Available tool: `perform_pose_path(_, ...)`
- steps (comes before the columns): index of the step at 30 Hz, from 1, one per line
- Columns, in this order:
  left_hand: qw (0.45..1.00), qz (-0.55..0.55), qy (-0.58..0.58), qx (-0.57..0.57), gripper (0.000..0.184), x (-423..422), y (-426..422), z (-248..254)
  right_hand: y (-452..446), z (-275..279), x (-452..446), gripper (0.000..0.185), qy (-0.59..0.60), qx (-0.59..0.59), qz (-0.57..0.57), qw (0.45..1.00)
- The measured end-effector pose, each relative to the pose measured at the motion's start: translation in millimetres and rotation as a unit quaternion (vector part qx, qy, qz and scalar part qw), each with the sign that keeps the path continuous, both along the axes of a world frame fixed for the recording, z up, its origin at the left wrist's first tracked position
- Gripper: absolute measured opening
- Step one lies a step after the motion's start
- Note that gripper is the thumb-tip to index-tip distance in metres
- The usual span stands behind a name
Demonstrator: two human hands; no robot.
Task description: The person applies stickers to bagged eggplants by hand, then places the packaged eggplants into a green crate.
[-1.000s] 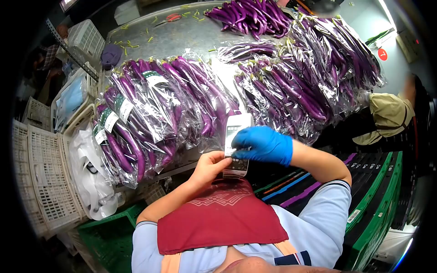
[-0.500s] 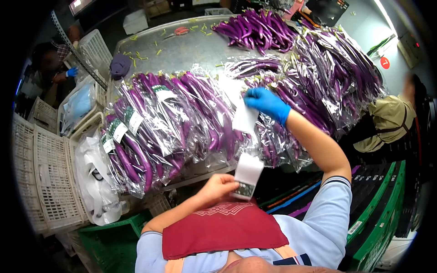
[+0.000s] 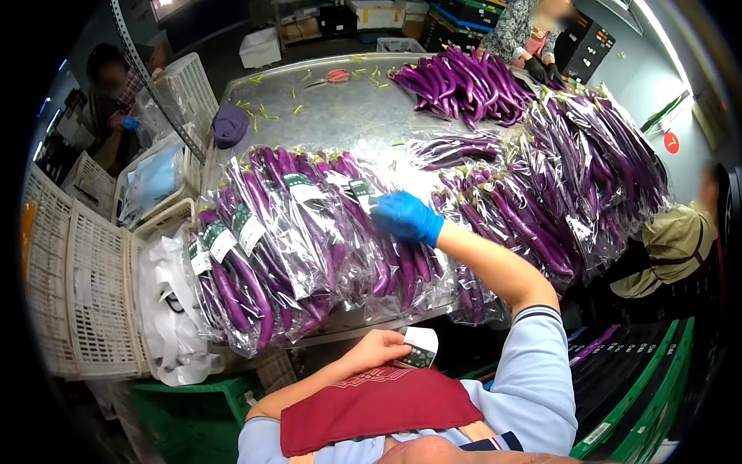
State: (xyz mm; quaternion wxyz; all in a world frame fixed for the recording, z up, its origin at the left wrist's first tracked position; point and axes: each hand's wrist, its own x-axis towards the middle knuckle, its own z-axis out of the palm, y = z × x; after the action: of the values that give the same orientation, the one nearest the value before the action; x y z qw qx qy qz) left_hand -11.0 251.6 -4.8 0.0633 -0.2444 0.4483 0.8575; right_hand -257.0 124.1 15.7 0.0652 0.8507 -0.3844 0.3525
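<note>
The person's bare left hand (image 3: 380, 350) pinches a white-and-dark label strip (image 3: 421, 347) between thumb and fingers, just above the red apron. The blue-gloved right hand (image 3: 407, 219) reaches over the desk (image 3: 325, 116) to a label (image 3: 362, 193) on the bagged eggplants (image 3: 309, 232); its fingers look blurred, so whether they pinch or lie spread cannot be told. More bagged eggplants crowd the right side, with loose eggplants (image 3: 464, 81) piled behind them. Red-handled scissors (image 3: 337, 76), green scraps and a purple cloth (image 3: 230, 126) lie farther back. White plastic bags (image 3: 168, 301) hang beside the near left corner, and another person's dark-gloved hands (image 3: 545, 71) are near the loose pile.
</note>
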Motion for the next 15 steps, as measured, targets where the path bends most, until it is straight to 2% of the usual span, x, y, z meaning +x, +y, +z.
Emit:
perform_pose_path(3,1.0,-0.013,-0.005,-0.011,0.027,-5,-3,0,49,14,0,0.03,-0.049,0.111,-0.02,0.992)
perform_pose_path(4,1.0,-0.014,-0.011,-0.014,0.027,-8,-5,6,66,34,-14,0.037,0.0,0.228,-0.133,0.964)
perform_pose_path(5,0.999,-0.027,-0.014,-0.015,0.027,-12,-5,10,92,52,-33,0.045,0.046,0.342,-0.254,0.904)
perform_pose_path(6,1.0,-0.028,0.002,-0.012,0.027,-14,-3,1,110,44,-53,0.049,0.109,0.253,-0.381,0.883)
perform_pose_path(7,0.999,-0.043,0.003,-0.02,0.026,-16,-1,0,128,31,-73,0.054,0.175,0.157,-0.498,0.835)
perform_pose_path(9,0.997,-0.065,0.004,-0.037,0.024,-21,0,0,154,24,-98,0.06,0.242,0.243,-0.603,0.72)
perform_pose_path(11,0.995,-0.087,0.003,-0.039,0.024,-24,2,0,163,1,-126,0.065,0.304,0.22,-0.6,0.707)
perform_pose_path(13,0.994,-0.098,0.009,-0.052,0.023,-25,6,-9,165,6,-136,0.067,0.197,0.217,-0.611,0.736)
perform_pose_path(15,0.993,-0.105,0.003,-0.052,0.021,-23,7,-6,173,21,-145,0.079,0.208,0.211,-0.651,0.699)
